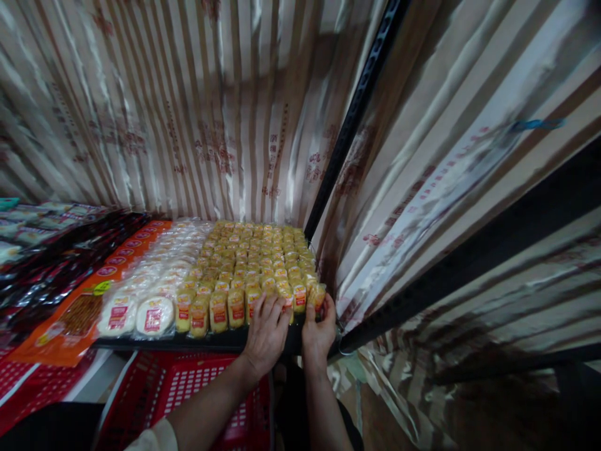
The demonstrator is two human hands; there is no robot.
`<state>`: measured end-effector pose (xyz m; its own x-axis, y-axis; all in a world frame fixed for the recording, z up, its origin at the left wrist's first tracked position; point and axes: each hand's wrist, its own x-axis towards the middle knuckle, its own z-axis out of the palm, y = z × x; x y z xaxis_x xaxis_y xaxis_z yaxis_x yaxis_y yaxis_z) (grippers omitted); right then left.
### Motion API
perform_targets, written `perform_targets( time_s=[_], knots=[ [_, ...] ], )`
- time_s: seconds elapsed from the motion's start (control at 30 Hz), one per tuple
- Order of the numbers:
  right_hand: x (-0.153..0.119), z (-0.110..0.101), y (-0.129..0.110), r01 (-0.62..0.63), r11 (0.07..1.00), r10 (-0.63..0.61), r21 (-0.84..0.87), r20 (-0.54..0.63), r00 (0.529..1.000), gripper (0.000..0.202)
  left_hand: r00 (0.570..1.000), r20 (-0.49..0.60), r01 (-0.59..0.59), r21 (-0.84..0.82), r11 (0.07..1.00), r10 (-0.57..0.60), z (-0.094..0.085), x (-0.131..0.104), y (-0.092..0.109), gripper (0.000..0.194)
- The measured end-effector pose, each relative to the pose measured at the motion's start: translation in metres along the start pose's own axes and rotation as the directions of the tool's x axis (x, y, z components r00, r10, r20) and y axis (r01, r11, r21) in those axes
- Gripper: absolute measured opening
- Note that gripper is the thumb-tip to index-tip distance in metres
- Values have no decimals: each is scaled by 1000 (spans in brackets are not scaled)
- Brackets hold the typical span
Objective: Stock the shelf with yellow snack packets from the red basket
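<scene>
Rows of small yellow wrapped cakes with red labels stand packed on a dark shelf. My left hand rests against the front row, its fingertips on the packets there. At the right front corner, my right hand holds one yellow packet between thumb and fingers. White round wrapped cakes lie in columns just left of the yellow ones.
Orange snack bags and dark shiny packets lie farther left. Below the shelf is a red plastic basket. A black metal post rises behind the right corner, before printed sheeting. Another black bar slants at right.
</scene>
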<state>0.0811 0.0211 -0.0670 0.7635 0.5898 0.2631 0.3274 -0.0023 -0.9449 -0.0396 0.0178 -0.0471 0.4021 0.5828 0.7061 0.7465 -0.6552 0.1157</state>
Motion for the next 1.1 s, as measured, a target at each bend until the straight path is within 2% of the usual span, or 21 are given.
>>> perform_targets(
  time_s=[0.3, 0.4, 0.5, 0.7, 0.87, 1.03, 1.1],
  knots=[
    [-2, -4, -3, 21, 1000, -21, 9, -84, 996, 60, 998, 57, -27, -104, 994, 33, -4, -10, -3, 39],
    [-6, -9, -11, 77, 997, -79, -26, -101, 992, 60, 999, 46, -13, -122, 992, 19, -3, -10, -4, 42],
    [-11, -14, -16, 155, 984, -161, -89, -66, 985, 58, 999, 43, -6, -120, 993, 11, -3, -11, -4, 43],
    [-18, -20, -9, 197, 969, -189, -146, 68, 980, 56, 998, 55, -2, -115, 993, 8, -5, -10, -3, 43],
    [-20, -18, -3, 294, 937, -271, -186, 139, 952, 50, 998, 55, -5, -119, 993, 12, -5, -11, -3, 39],
    [-21, -14, -4, 249, 961, -236, -118, 116, 965, 38, 998, 56, -6, -130, 991, 14, -2, -12, -4, 39],
    [-21, -14, -4, 267, 953, -251, -145, 120, 961, 32, 998, 62, -4, -134, 991, 12, -1, -11, -4, 40]
  ],
)
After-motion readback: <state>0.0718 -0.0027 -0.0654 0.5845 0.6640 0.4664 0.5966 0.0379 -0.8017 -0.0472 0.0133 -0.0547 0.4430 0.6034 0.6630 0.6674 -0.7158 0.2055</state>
